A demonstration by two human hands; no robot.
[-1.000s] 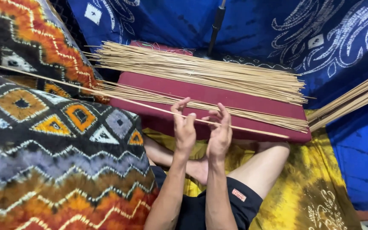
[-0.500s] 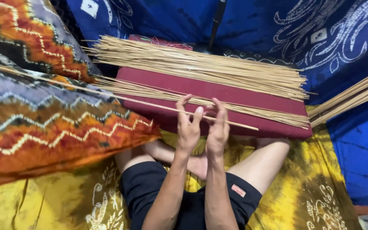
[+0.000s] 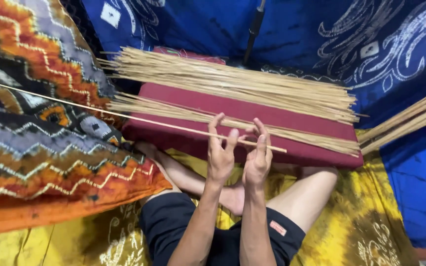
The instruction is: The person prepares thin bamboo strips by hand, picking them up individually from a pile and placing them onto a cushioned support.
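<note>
My left hand [image 3: 220,155] and my right hand [image 3: 257,157] are raised side by side, backs toward me, with one long thin bamboo stick [image 3: 124,116] pinched between their fingers. The stick runs from my hands far out to the left over a patterned cushion [image 3: 40,143]. Just beyond my hands lies a maroon cushion [image 3: 232,106] carrying two piles of similar sticks, a thick one [image 3: 232,81] at the back and a thin one [image 3: 311,138] at the front. My crossed bare legs and dark shorts are below.
Blue patterned cloth [image 3: 361,44] hangs behind and to the right. More sticks [image 3: 410,118] jut in from the right edge. Yellow patterned cloth [image 3: 366,221] covers the floor under me. A dark rod [image 3: 253,29] stands at the back.
The stick has slid leftward through my fingers, so its right end now sits close to my right hand. The view has shifted a little; my hands stay in the same place.
</note>
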